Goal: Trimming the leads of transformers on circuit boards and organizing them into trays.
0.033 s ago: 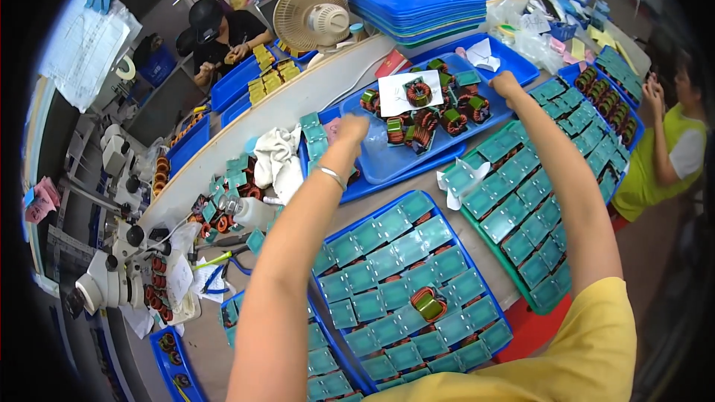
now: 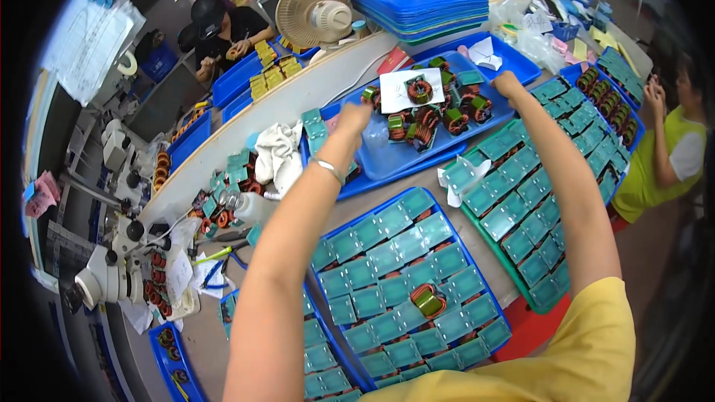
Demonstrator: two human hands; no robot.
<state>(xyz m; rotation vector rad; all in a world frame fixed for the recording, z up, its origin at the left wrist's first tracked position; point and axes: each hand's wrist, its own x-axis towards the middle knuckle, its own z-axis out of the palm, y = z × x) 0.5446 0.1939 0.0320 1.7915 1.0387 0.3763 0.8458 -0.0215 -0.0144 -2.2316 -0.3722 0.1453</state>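
Seen from above, a person's two bare arms stretch across a crowded counter (image 2: 223, 331) to a shallow blue plastic tray (image 2: 402, 160) holding copper-wound toroid coils with green bases (image 2: 426, 125) and a white paper slip (image 2: 398, 89). The left hand (image 2: 354, 117) curls at the tray's near-left part; its grip cannot be told. The right hand (image 2: 509, 85) rests on the tray's right rim, fingers hidden. Nothing differs from the earlier frame. Nearer lies a blue tray of teal square covers (image 2: 410, 290).
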